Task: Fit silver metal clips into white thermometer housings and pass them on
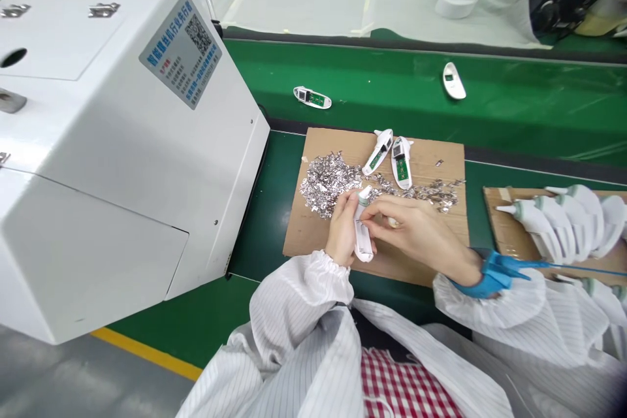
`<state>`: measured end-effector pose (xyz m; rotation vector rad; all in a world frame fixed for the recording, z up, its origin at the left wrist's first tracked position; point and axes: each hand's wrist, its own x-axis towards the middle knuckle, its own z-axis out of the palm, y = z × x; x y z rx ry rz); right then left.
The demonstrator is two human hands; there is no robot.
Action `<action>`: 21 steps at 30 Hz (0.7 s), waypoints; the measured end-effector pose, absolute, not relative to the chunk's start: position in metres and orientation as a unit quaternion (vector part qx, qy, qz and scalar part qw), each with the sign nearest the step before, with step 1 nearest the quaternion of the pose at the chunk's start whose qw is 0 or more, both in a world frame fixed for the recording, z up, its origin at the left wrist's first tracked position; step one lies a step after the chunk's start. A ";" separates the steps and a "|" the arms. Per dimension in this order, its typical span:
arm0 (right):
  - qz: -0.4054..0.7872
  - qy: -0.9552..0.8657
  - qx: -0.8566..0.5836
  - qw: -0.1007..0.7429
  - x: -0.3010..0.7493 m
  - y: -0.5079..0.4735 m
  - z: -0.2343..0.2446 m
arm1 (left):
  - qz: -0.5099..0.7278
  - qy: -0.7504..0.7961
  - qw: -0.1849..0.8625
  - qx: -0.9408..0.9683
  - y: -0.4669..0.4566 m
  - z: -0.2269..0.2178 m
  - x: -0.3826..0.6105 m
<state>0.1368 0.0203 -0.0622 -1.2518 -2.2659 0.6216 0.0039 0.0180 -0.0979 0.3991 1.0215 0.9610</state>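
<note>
My left hand [343,225] is wrapped round a white plastic housing [363,241], which is held tilted above the cardboard sheet. The fingers of my right hand [401,225] are pinched together at the housing's hollow inner side; whatever they hold is too small to make out. Just beyond my hands lies a heap of small shiny metal pieces [328,179], with more of them strewn to the right. Two white housings with green circuit boards, one at the left [378,153] and one at the right [401,163], rest behind the pieces.
Under the pieces is a cardboard sheet [313,235]. A large white machine [147,130] stands at the left. On the green belt [382,91] lie a housing with a board [312,98] and a white shell [454,81]. Several white housings [568,222] fill the cardboard at the right.
</note>
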 end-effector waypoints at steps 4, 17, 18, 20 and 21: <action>0.224 -0.832 -0.446 0.241 0.138 0.021 -0.063 | 0.438 0.457 0.753 0.180 0.017 -0.097 0.005; 0.335 -0.470 -0.429 0.695 0.132 0.012 -0.014 | 0.366 0.414 0.833 -0.021 0.006 -0.114 0.025; 0.349 -0.449 -0.405 0.716 0.127 0.012 -0.012 | 0.371 0.421 0.827 -0.023 0.005 -0.114 0.027; 0.343 -0.439 -0.388 0.734 0.118 0.013 -0.013 | 0.389 0.431 0.814 -0.018 0.003 -0.115 0.030; 0.334 -0.442 -0.391 0.735 0.115 0.014 -0.014 | 0.395 0.436 0.808 -0.015 0.002 -0.114 0.031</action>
